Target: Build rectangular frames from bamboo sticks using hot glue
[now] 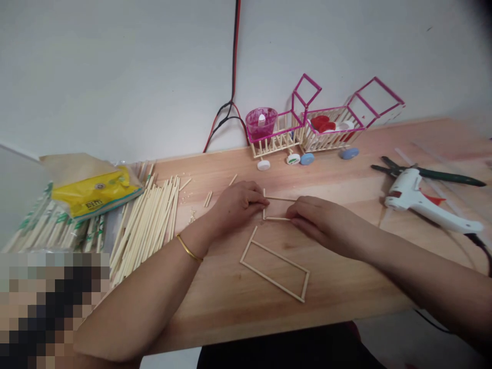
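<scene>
My left hand point(238, 204) is curled, fingertips pressing the left end of a small frame of thin wooden sticks point(277, 200) lying on the wooden table point(338, 169). My right hand point(321, 221) is closed over the frame's right side, fingers pinching its lower stick. A finished rectangular stick frame point(275, 263) lies flat just in front of both hands. A gold bangle point(189, 249) circles my left wrist.
A heap of loose sticks point(148, 220) and a yellow packet point(92, 192) lie at the left. A white glue gun point(425, 202) and dark pliers point(430, 173) sit at the right. Pink-trimmed stick carts point(307, 130) with bottle-cap wheels stand by the wall, under hanging cables point(234, 77).
</scene>
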Tool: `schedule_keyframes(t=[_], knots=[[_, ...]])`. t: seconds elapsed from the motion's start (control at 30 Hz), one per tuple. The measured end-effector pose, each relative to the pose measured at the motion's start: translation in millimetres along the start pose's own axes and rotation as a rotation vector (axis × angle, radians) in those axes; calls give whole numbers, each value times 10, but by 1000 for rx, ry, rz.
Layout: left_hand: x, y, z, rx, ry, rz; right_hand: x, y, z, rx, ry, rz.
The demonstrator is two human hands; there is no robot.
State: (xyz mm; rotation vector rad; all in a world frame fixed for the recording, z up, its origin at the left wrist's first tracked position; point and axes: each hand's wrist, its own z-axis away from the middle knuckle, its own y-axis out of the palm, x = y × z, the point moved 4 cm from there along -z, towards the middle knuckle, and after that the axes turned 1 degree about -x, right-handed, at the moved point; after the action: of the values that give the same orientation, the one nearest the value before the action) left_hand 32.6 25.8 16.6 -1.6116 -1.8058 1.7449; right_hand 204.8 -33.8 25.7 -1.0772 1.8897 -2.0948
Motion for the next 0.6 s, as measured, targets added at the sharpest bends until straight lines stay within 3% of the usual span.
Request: schedule_keyframes(t=[0.6], knots=[[1,-5,-5,0,12,-1,19,18,-27,8,-28,17]])
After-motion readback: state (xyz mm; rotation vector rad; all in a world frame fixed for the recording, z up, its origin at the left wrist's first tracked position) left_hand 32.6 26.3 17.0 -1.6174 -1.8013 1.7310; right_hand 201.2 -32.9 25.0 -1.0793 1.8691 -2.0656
